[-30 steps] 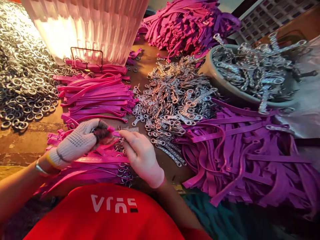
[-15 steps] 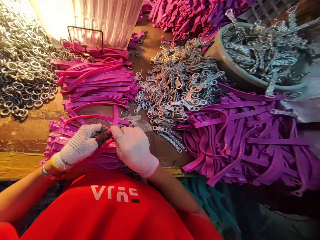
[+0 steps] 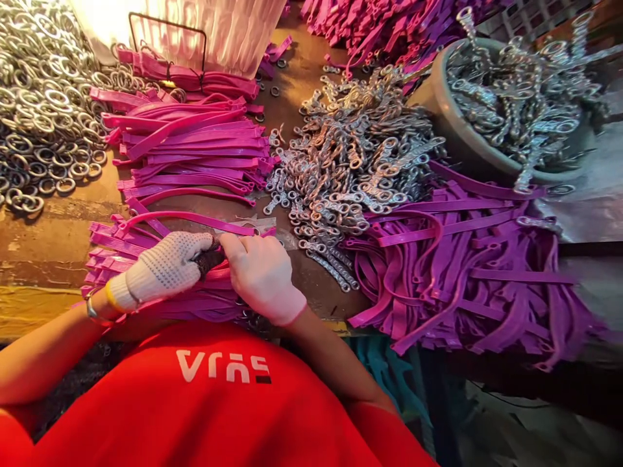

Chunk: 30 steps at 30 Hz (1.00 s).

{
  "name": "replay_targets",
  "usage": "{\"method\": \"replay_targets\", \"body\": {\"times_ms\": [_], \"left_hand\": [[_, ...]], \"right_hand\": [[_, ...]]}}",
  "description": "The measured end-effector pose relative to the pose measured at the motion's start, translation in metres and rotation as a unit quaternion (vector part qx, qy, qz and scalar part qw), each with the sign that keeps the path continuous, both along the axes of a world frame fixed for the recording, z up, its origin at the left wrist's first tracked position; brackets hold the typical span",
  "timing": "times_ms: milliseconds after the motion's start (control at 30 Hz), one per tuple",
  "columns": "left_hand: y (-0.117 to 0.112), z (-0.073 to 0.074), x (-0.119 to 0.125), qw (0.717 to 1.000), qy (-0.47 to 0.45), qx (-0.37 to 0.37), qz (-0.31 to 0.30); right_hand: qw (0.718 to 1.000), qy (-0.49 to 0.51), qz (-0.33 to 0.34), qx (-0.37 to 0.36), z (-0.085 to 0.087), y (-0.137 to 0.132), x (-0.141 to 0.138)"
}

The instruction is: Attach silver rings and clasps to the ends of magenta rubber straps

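Observation:
My left hand [image 3: 170, 266] wears a white dotted glove with dark fingertips. Its fingers are closed, meeting those of my right hand [image 3: 263, 275], which is in a plain pale glove and closed in a pinch. A magenta strap [image 3: 270, 231] is held between them; its end pokes out above the right knuckles and most of it is hidden. Under and left of my hands lies a pile of magenta straps [image 3: 104, 256]. Another strap [image 3: 195, 218] arches just beyond my fingers. A stack of straps [image 3: 195, 143] lies farther out.
Metal rings [image 3: 53, 130] are heaped at the left. Small silver metal links [image 3: 350, 155] form a mound right of centre. A bucket [image 3: 442, 97] of similar pieces stands behind loose purple straps [image 3: 467, 279]. A translucent ribbed container [image 3: 228, 39] sits at the back.
The strap end that stood upright above my fingers has swung down to the right, behind my right hand. Both hands stay together, shifted slightly. The view has moved a little.

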<state>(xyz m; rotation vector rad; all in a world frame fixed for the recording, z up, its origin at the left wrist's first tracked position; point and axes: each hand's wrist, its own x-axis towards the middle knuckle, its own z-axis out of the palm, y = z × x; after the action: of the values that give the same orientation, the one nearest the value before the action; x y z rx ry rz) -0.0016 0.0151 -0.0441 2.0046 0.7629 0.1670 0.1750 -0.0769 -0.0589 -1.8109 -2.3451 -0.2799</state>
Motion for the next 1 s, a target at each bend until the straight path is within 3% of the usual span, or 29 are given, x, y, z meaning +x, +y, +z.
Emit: {"method": "replay_targets", "body": {"times_ms": [133,300,367,433,600,800,900,1000], "left_hand": [[0.003,-0.001,0.001,0.993,-0.042,-0.109,0.004],[-0.003,-0.006,0.003,0.997,-0.013,-0.064,0.035],[-0.005,-0.004,0.001,0.993,-0.027,-0.091,0.073],[-0.008,0.001,-0.003,0.987,-0.036,-0.115,0.108],[-0.02,0.01,-0.009,0.993,-0.016,-0.044,0.111],[-0.028,-0.003,-0.007,0.997,0.012,0.009,0.075],[-0.021,0.01,-0.006,0.998,0.008,0.031,0.056],[-0.008,0.039,-0.018,0.998,0.025,0.065,-0.005]], "right_hand": [[0.998,0.012,0.017,-0.065,0.008,0.006,0.001],[0.992,0.035,-0.038,-0.117,0.017,0.014,-0.008],[0.988,0.047,-0.072,-0.126,0.023,0.014,-0.011],[0.984,0.066,-0.063,-0.151,0.031,0.014,-0.01],[0.969,0.062,-0.045,-0.236,0.038,0.008,-0.006],[0.969,-0.022,-0.016,-0.246,0.029,0.004,-0.011],[0.979,-0.032,0.011,-0.201,0.032,0.005,-0.009],[0.989,-0.027,0.051,-0.137,0.04,0.001,-0.004]]}}
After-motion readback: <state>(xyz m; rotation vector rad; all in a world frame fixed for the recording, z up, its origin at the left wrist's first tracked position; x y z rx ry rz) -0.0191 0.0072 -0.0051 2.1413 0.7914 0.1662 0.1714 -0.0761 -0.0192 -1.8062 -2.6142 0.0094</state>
